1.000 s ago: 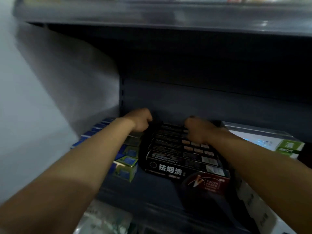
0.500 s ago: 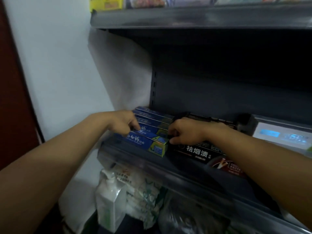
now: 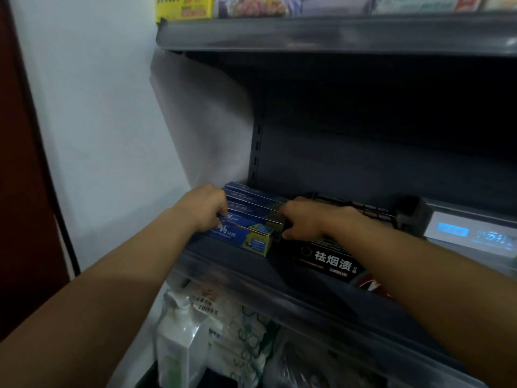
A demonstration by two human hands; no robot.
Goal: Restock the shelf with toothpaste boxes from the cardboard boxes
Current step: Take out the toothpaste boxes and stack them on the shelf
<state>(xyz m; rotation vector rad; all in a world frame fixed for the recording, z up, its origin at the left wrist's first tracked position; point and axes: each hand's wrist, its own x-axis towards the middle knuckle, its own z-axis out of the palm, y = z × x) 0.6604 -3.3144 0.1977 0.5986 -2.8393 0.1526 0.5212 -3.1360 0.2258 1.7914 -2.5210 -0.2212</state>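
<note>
Focus is switched from black boxes (image 3: pixel 333 261) to blue toothpaste boxes (image 3: pixel 246 228) at left end of shelf (image 3: pixel 229 264), so black row is likely done. Left hand (image 3: pixel 204 208) and right hand (image 3: pixel 302 219) are curled round stack ends, squaring it up. Long axis is laid left-right, end flaps facing right.

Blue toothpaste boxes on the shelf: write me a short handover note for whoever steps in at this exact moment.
Left hand: fingers curled on the left end of the blue toothpaste boxes.
Right hand: fingers curled at the right end of the same row, beside the black toothpaste boxes.
Where things are: blue boxes lie flat in a row at the left end of the shelf; black boxes lie right of them, then a white box.
Done: both rows are on the shelf.
Left: square up the blue row, let go, fetch more. No cardboard boxes are in view.
</note>
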